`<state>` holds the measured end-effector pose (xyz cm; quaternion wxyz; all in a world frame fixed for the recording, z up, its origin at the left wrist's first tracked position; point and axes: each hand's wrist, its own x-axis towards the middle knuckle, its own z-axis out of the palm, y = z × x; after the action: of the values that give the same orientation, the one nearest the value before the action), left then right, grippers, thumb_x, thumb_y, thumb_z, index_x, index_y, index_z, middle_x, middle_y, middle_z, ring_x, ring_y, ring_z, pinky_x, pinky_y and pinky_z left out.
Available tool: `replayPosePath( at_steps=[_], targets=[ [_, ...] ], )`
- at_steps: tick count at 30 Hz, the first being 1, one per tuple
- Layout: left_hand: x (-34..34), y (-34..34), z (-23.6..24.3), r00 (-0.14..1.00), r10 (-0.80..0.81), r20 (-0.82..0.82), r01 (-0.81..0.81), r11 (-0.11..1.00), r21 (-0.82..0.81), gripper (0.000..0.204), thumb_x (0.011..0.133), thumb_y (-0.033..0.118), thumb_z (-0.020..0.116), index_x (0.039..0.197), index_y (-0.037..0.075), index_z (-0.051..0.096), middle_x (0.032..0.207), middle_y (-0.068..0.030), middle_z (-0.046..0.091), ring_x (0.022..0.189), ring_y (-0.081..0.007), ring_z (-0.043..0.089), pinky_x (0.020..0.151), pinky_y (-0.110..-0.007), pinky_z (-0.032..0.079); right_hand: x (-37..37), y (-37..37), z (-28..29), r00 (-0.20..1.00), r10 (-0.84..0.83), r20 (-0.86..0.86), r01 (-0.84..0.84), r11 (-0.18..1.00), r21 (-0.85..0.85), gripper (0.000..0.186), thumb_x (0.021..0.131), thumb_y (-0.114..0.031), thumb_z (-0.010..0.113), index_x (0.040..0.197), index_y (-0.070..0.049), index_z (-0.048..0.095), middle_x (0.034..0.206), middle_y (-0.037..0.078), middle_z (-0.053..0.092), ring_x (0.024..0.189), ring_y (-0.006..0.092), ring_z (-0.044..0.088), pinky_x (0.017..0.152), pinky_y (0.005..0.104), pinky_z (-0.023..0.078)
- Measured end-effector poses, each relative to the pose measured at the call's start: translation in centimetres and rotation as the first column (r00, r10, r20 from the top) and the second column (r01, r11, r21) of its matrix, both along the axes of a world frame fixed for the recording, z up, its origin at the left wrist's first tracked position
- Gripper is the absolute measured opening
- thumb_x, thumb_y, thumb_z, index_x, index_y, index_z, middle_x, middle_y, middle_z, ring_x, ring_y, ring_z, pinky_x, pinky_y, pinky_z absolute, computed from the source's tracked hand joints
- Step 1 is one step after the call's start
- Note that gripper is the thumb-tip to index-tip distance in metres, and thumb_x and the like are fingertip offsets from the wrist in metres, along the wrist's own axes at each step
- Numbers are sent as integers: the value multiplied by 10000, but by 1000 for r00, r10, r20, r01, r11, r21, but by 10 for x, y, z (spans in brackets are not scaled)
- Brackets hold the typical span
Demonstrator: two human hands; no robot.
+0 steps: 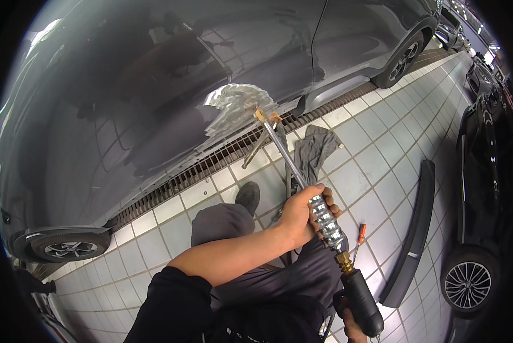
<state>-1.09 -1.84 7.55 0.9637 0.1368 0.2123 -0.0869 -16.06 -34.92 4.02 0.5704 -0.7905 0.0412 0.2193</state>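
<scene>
A slide hammer runs from a sanded bare-metal patch on the grey car's door down toward me. My left hand is wrapped around its ribbed metal sliding weight. My right hand, only partly in view at the lower edge, grips the black handle at the rod's near end. The rod's tip with a brass fitting meets the panel at the patch's right edge.
A grey rag, an orange-handled screwdriver and a long black trim piece lie on the tiled floor. A drain grate runs along the car. A black car stands at right. My shoe rests near the grate.
</scene>
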Motion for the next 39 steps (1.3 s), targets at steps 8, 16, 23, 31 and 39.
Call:
replayPosePath(
  at_steps=[8, 16, 23, 31, 39],
  targets=[
    [12, 12, 8, 994, 45, -103, -40, 998, 50, 222, 902, 290, 556, 887, 69, 561, 775, -63, 575, 785, -244, 596, 793, -394, 509, -2, -3, -3, 1000, 19, 5, -19, 998, -57, 328, 898, -145, 648, 1181, 7, 581, 1103, 116, 633, 1056, 231, 590, 975, 366, 442],
    [-1, -8, 4, 995, 73, -71, -74, 997, -1, 211, 893, 262, 567, 854, 56, 547, 765, -61, 565, 745, -222, 586, 809, -393, 515, -16, -11, -23, 998, 21, -51, -30, 984, -176, 346, 898, -118, 647, 1215, -1, 574, 1146, 114, 629, 1094, 229, 580, 999, 368, 431],
    [15, 10, 5, 988, 75, -132, -71, 997, 35, 220, 897, 277, 559, 876, 59, 545, 765, -58, 558, 760, -245, 589, 799, -411, 514, -6, -11, -9, 1000, -19, 7, 19, 995, -93, 360, 879, -116, 663, 1213, -12, 579, 1136, 113, 636, 1068, 229, 589, 962, 367, 445],
    [-20, -41, 6, 992, -54, -117, 49, 998, -50, 171, 874, 217, 586, 866, 51, 545, 764, -73, 556, 780, -243, 580, 857, -412, 493, -15, -24, 11, 990, -138, 27, 137, 990, 28, 359, 872, -136, 668, 1197, -10, 580, 1113, 113, 636, 1042, 228, 591, 941, 365, 449],
    [2, -16, 4, 997, 36, -65, -36, 999, 2, 187, 889, 228, 539, 850, 46, 529, 756, -69, 547, 764, -229, 581, 840, -403, 504, -7, 7, 3, 997, -68, 22, 66, 995, 79, 360, 866, -155, 674, 1181, -8, 581, 1089, 113, 636, 1016, 226, 593, 920, 362, 454]
  ],
)
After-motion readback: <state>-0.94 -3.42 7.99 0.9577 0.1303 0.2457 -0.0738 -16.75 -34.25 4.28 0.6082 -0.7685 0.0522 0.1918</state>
